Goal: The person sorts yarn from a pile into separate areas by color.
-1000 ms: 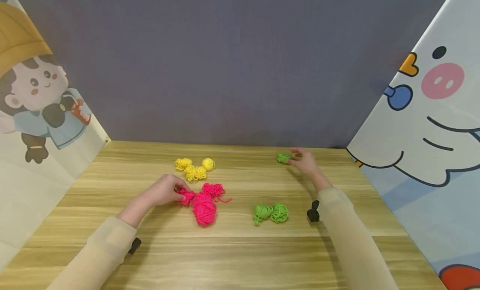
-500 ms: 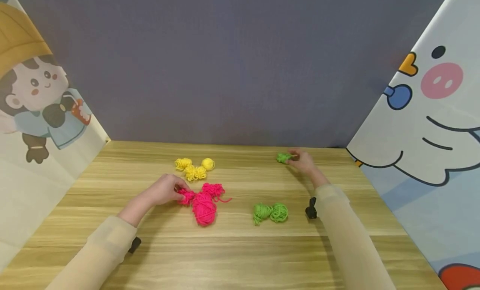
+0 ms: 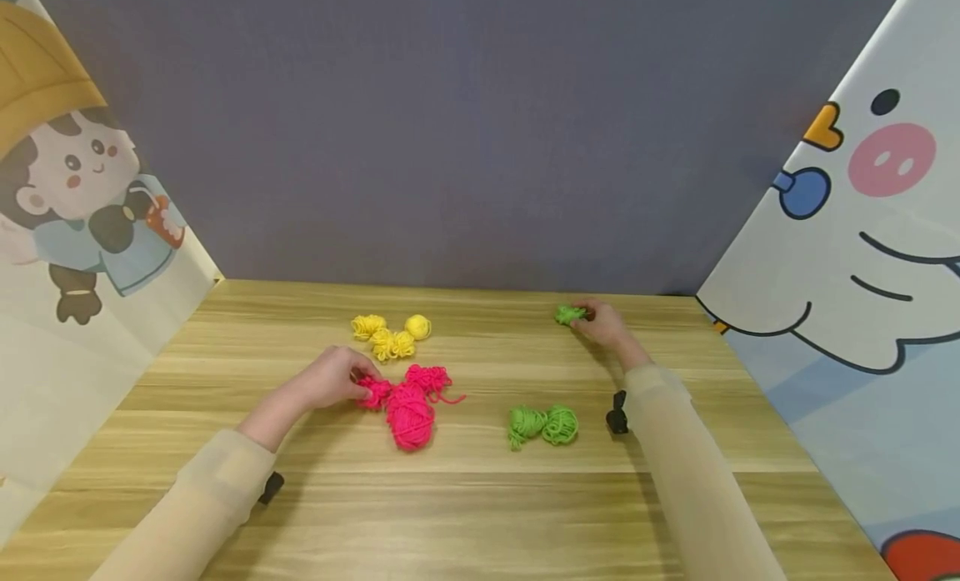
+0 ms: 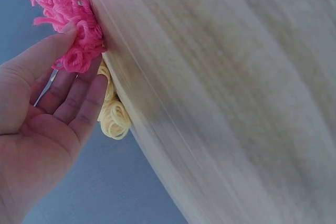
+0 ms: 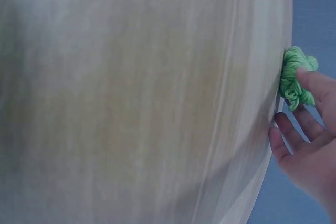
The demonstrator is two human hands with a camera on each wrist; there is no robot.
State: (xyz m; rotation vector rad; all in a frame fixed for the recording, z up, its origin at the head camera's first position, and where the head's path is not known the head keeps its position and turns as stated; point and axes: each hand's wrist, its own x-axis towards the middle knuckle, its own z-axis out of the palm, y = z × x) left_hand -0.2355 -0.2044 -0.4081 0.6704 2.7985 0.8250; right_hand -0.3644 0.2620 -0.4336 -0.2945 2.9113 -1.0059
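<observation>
On the left of the table, my left hand (image 3: pixel 333 378) pinches the end of a small pink yarn bundle (image 3: pixel 374 393). Its thumb lies on the near side and the fingers are behind, as the left wrist view shows. Touching that bundle are a larger pink yarn ball (image 3: pixel 410 418) and another pink bundle (image 3: pixel 427 380) with a loose strand. At the far right, my right hand (image 3: pixel 602 323) holds a small green yarn bundle (image 5: pixel 295 77) between thumb and fingers, at table level. Part of that bundle is hidden by the hand.
Several yellow yarn bundles (image 3: pixel 392 343) lie together behind the pink ones. Two green yarn bundles (image 3: pixel 543 425) lie side by side nearer the front. A grey wall (image 3: pixel 465 147) closes off the wooden table (image 3: pixel 450 514) at the back, with printed panels on both sides.
My right hand's fingers have closed in on the far green bundle, and the right forearm has shifted slightly left. The left hand and the pink yarn stay in place.
</observation>
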